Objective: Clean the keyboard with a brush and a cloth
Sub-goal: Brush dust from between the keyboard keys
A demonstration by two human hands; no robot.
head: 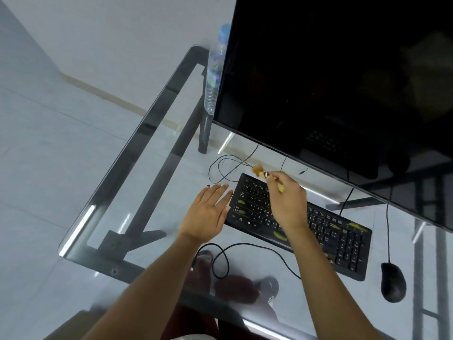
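Yellow brush (266, 176) handle inside right hand (289, 204)

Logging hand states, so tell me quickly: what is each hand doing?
Left hand: open, fingers straight, holding nothing.
Right hand: closed around the brush.

A glass desk (137, 168) with a dark frame stands on a pale tiled floor (49, 148) by a white wall (122, 33).
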